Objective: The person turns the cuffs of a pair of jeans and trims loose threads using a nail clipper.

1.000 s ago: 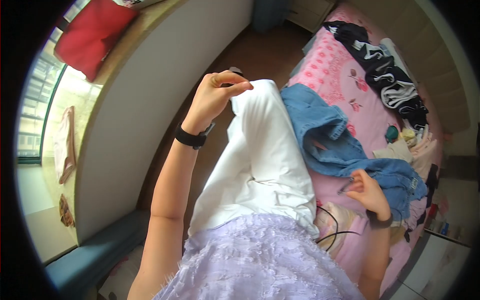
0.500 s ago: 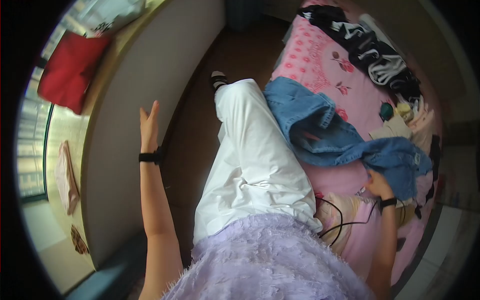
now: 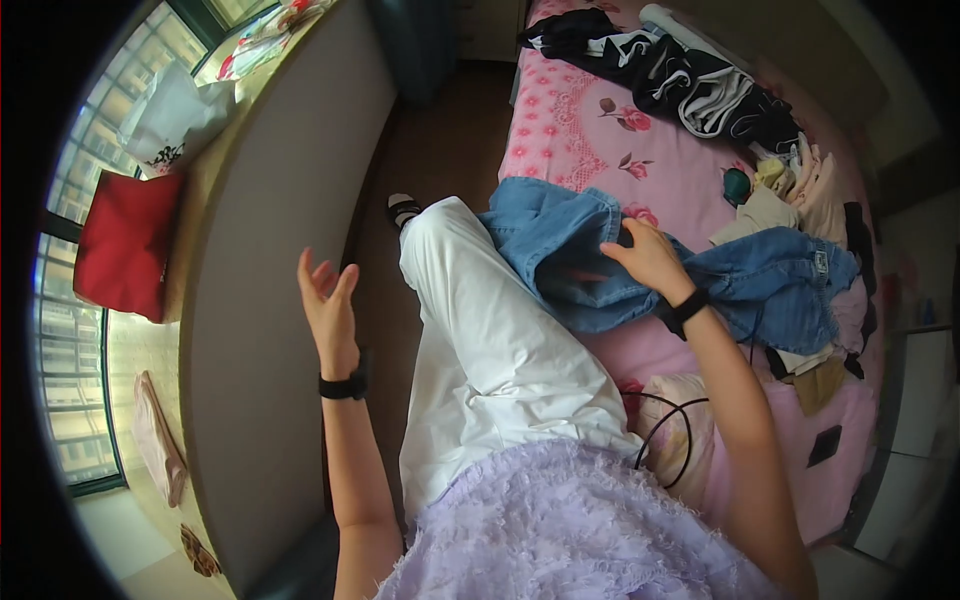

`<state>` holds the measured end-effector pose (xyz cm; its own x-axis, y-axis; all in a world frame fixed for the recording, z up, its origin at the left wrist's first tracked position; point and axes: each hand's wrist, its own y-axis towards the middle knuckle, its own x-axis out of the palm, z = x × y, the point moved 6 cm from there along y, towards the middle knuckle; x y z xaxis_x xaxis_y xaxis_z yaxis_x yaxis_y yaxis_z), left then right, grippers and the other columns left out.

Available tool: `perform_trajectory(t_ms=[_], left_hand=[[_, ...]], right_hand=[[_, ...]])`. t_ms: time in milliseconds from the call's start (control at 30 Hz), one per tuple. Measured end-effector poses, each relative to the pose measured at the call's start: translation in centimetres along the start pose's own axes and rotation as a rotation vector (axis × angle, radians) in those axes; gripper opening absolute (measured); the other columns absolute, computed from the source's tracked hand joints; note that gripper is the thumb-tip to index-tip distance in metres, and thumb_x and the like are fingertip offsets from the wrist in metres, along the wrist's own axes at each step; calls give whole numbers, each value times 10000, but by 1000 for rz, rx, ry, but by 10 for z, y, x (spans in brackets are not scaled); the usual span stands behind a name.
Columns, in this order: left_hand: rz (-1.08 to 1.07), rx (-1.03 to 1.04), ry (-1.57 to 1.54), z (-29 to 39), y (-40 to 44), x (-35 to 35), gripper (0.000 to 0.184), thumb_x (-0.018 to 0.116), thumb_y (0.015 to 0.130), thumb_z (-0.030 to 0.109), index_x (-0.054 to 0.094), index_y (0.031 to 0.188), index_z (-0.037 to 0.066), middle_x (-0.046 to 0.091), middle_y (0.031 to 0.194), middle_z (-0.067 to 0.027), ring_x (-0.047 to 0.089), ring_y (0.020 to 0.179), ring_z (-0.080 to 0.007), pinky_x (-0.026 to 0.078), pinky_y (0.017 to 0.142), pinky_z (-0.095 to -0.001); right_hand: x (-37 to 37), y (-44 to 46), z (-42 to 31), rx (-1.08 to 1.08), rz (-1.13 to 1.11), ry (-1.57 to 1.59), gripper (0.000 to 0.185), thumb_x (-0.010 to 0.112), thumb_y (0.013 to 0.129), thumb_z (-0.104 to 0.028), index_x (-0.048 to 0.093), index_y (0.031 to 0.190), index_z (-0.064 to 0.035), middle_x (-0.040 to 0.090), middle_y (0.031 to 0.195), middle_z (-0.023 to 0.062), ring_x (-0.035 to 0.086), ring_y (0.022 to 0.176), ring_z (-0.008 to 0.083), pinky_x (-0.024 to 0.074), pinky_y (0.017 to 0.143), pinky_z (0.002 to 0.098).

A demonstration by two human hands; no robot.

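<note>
A tall window point(image 3: 85, 370) with a dark green frame was on the left. Along it ran a pale, shiny sill point(image 3: 150, 345). Near the sill's far end stood a whitish bag point(image 3: 175, 120) with black marks. A soft, square, red cloth cushion point(image 3: 130, 247) sat next to it, close to the window. A thin, pale pink cloth point(image 3: 158, 440) lay along the sill, and a small brown thing point(image 3: 198, 552), too small to name, lay near its close end.

The person's left hand point(image 3: 332, 315) was up in the air, between the sill and the legs. Its fingers were open and a bit bent, and I saw nothing in them. A black band point(image 3: 345, 384) was on that wrist.

Next came the loose white trousers point(image 3: 480, 370) on the person's legs, beside the left edge of a pink bed point(image 3: 565, 120) with roses on it. A crumpled piece of blue denim clothing point(image 3: 525, 215) lay across the bed, from the left edge by the knees almost to the right edge.

The person's right hand point(image 3: 650, 260) was over the middle of the denim. Its thumb and fingers were apart. I could not tell if they touched the cloth.

A thin black cord point(image 3: 674, 408) looped below the denim, by the person's hip. Black and white clothes point(image 3: 655, 90) made a long heap by the bed's far right edge. A little green ball-like thing point(image 3: 737, 187) lay near them, beside a pale pink bundle point(image 3: 815, 195).
</note>
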<state>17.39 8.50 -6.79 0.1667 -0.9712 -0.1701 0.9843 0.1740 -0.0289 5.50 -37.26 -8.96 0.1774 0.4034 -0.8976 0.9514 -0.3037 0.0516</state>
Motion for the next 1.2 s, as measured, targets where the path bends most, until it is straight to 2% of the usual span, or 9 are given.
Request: perform_trajectory(t_ms=[100,200,267,333,533,767,900,1000,1200], left_hand=[[-306,-56,-202,36,-33,41,529,679,956,181,487,1442,93,579,1306,-109,581,1178,-188,456,1041,-361],[-589,-201,-406,62,-68,84,414,616,999,162,536,1380,21,629,1233,-97,605,1137,-175,489,1007,-350],[-672,-261,-469,77,-86,107,390,601,1010,166,553,1354,-11,644,1202,-94,615,1116,-168,490,1003,-336],[-730,-336,-548,79,-95,129,409,621,1003,174,549,1361,-11,638,1206,-98,614,1113,-157,493,995,-319],[-745,-261,-662,97,-107,163,462,694,967,180,547,1368,4,623,1172,-67,609,1067,-115,518,945,-275],[-710,-238,-527,86,-110,163,177,609,1009,186,677,980,26,653,939,8,614,867,-60,519,788,-233],[-730,-219,-536,92,-113,156,192,588,1009,191,672,929,38,621,918,26,591,861,-55,496,774,-237],[-792,-219,-543,91,-115,155,189,588,1009,191,674,937,39,608,945,28,571,901,-51,474,821,-242],[-694,19,-419,110,-118,147,233,587,992,186,677,938,-22,597,996,-4,524,967,-95,415,874,-267]], right_hand=[[28,21,7,124,-71,429,377,722,842,-211,645,1139,8,711,973,173,679,914,338,515,806,419],[-5,16,-42,123,113,317,352,701,838,-142,644,1159,-9,707,909,166,676,854,339,511,769,417],[-15,7,-71,-113,319,325,303,658,851,-53,643,1147,8,682,939,167,652,878,343,503,797,418],[-35,-3,-102,-317,463,301,290,641,861,-27,644,1148,14,669,969,172,638,904,344,496,817,422],[-72,-40,-167,-432,357,203,273,610,826,53,673,1081,-19,560,903,123,555,880,319,469,788,427],[-82,-65,-192,-552,264,217,256,710,806,1,699,1056,-52,545,979,96,553,884,267,481,777,369],[-98,-68,-177,-349,371,495,252,706,876,-36,670,1125,-47,546,1195,118,588,794,146,493,666,264],[-93,-56,-167,-179,233,644,165,635,959,-86,657,1110,-22,611,994,34,523,636,86,439,593,230],[-66,-56,-141,132,-170,1075,147,604,1011,-170,653,1019,-32,578,860,-73,489,693,26,378,607,196]])
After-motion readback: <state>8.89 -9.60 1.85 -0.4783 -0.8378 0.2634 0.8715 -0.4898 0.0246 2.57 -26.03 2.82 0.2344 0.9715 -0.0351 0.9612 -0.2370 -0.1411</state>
